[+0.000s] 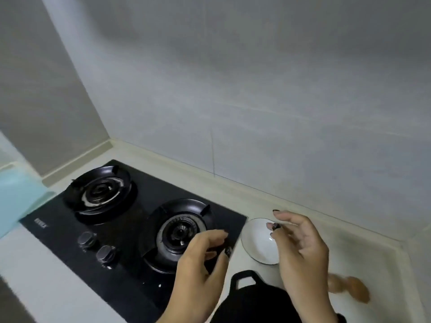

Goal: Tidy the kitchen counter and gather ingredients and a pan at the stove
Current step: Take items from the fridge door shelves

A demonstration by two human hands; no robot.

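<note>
A black two-burner gas stove (58,227) is set into the pale counter. Just right of it stands an empty white bowl (255,243). A black pan (254,299) with a loop handle lies at the bottom edge, partly cut off by the frame. My left hand (200,264) hovers over the stove's right burner (179,231) with loosely curved fingers and holds nothing. My right hand (303,252) hangs above the bowl's right side, fingers relaxed and empty.
A blurred brown wooden piece (349,287) lies on the counter to the right of the pan. Two knobs (96,247) sit at the stove's front. A light blue object (18,201) borders the stove on the left. Grey tiled walls close the back and the left.
</note>
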